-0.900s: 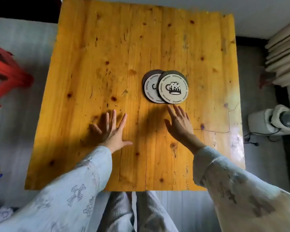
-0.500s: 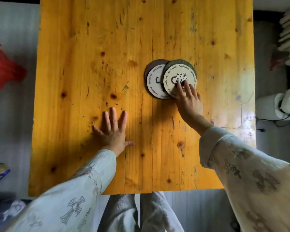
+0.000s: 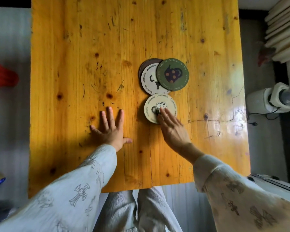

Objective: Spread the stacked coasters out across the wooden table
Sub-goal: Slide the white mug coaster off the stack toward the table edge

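A cream coaster with a spotted mug (image 3: 155, 108) lies flat on the wooden table (image 3: 77, 47), just below the remaining pile. The fingertips of my right hand (image 3: 172, 129) press on its near right part. Above it, a green coaster with a dark jug (image 3: 172, 74) overlaps a white coaster printed "Aesthetics" (image 3: 149, 79), which lies on a dark brown coaster (image 3: 146, 63) that shows only at its upper left edge. My left hand (image 3: 110, 129) rests flat on the table to the left, fingers spread, holding nothing.
A red object (image 3: 0, 77) sits off the table's left edge. A white appliance with a cable (image 3: 271, 98) and stacked pale boards (image 3: 285, 30) stand to the right. The table's near edge runs just above my knees (image 3: 141, 206).
My right hand reached onto the top cream coaster and slid it toward me, off the pile. That uncovered the green coaster. My left hand stayed flat in place.
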`<state>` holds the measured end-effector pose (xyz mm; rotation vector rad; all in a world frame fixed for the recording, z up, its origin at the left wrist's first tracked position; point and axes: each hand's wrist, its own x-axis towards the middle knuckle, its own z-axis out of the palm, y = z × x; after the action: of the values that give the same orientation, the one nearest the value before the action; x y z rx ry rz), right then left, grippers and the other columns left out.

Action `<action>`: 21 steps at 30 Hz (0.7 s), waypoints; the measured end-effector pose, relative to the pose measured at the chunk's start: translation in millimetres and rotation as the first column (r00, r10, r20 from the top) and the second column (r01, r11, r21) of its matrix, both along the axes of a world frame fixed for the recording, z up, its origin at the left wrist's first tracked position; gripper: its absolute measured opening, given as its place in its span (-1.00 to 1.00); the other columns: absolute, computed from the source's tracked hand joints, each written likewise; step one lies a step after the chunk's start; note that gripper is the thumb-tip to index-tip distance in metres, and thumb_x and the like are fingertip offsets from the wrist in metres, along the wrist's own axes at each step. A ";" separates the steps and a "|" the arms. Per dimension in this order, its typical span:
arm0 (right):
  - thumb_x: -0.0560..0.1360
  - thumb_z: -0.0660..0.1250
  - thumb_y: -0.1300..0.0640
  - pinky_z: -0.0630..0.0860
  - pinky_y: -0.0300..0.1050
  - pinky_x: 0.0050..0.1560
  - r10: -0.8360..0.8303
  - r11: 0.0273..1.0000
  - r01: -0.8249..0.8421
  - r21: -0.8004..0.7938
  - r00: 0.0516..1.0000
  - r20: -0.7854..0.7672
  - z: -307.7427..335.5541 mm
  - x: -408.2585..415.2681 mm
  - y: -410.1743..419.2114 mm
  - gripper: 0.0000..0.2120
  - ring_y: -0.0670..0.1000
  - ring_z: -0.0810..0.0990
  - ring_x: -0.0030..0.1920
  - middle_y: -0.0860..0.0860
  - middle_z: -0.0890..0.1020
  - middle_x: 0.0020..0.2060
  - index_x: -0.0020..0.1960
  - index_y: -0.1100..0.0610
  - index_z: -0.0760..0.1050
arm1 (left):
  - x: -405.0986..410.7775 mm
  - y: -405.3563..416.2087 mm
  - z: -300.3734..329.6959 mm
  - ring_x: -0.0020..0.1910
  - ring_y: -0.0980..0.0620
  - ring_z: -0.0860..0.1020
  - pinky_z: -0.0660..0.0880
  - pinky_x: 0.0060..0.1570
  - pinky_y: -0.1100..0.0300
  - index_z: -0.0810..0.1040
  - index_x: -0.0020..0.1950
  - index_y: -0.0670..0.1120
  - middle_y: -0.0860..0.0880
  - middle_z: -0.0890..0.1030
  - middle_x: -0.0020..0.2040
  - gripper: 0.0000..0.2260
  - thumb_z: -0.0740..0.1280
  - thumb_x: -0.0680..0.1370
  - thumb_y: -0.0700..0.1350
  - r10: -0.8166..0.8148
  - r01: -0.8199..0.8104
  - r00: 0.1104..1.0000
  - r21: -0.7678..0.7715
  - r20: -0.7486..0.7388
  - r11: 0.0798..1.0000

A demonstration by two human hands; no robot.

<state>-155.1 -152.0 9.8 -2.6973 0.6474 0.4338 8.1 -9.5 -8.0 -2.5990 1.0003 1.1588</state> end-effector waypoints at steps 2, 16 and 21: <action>0.57 0.09 0.29 0.11 0.16 0.51 0.016 0.999 -0.015 0.038 0.999 -0.029 0.2 -14.2 29.3 -0.50 0.22 0.05 0.51 0.20 0.10 0.50 0.48 0.24 0.07 | -0.4 1.3 -0.9 0.40 -0.19 -0.47 -0.20 0.25 -0.49 -0.53 0.33 0.15 -0.07 -0.60 0.30 0.06 0.34 0.32 0.27 -0.004 0.004 1.000 -0.010 0.001 1.000; 0.52 0.25 0.08 0.46 0.18 0.27 0.074 0.992 -0.073 0.099 0.997 -0.007 0.1 -46.1 78.5 -0.59 0.21 0.41 0.36 0.19 0.42 0.38 0.33 0.20 0.39 | -38.6 25.5 11.1 0.50 -0.12 -0.25 -0.14 0.45 -0.25 0.01 0.49 0.03 -0.08 -0.23 0.54 -0.38 0.26 0.52 -0.05 0.195 -0.211 0.977 -0.289 -0.083 0.934; 0.56 0.15 0.25 0.53 0.17 0.16 -0.079 0.994 0.072 0.082 0.994 0.076 3.4 -17.4 37.4 -0.61 0.20 0.42 0.28 0.19 0.44 0.33 0.38 0.17 0.32 | -92.8 45.8 25.8 0.33 -0.08 0.32 0.32 0.23 0.16 0.36 0.34 -0.11 -0.15 0.37 0.34 -0.64 0.18 0.54 -0.24 0.473 -0.495 0.864 -0.468 -0.173 0.732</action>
<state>-172.5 -114.6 13.3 -2.5914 0.6925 0.3245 -84.6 36.3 17.7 -3.4250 0.7064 1.1716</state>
